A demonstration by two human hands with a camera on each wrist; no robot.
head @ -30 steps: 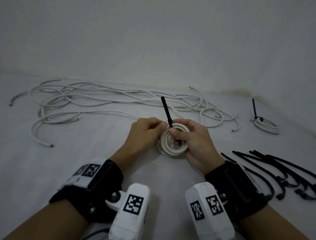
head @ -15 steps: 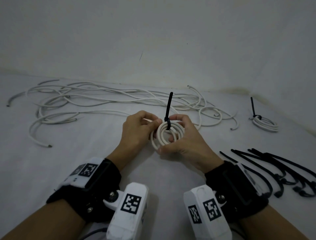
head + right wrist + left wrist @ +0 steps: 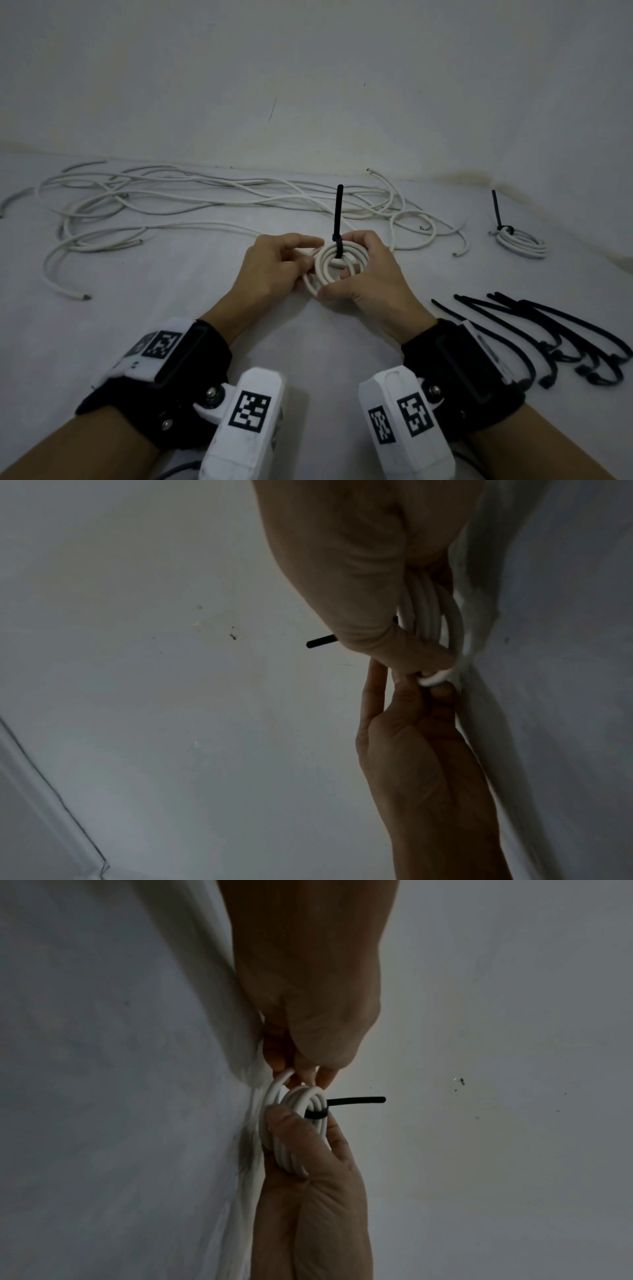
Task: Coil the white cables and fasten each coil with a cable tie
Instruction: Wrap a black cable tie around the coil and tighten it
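Head view: the white coil [image 3: 337, 270] is held above the table between both hands, the right hand [image 3: 368, 274] gripping its right and near side and the left hand [image 3: 274, 265] pinching its left edge, with the cable tie [image 3: 338, 219] cinched at the far side and its tail upright; the step is best done by keeping the turns stacked while the tie is drawn snug. Left wrist view: the right hand's thumb [image 3: 291, 1131] presses the turns just beside the tie band [image 3: 316, 1114]. Right wrist view: the left hand's fingertips [image 3: 405, 681] pinch one outer turn [image 3: 436, 679]

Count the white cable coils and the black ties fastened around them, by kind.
White cable coils: 2, the held coil and the far coil.
Black ties around coils: 2, the near tie and the far tie.
Total: 4.
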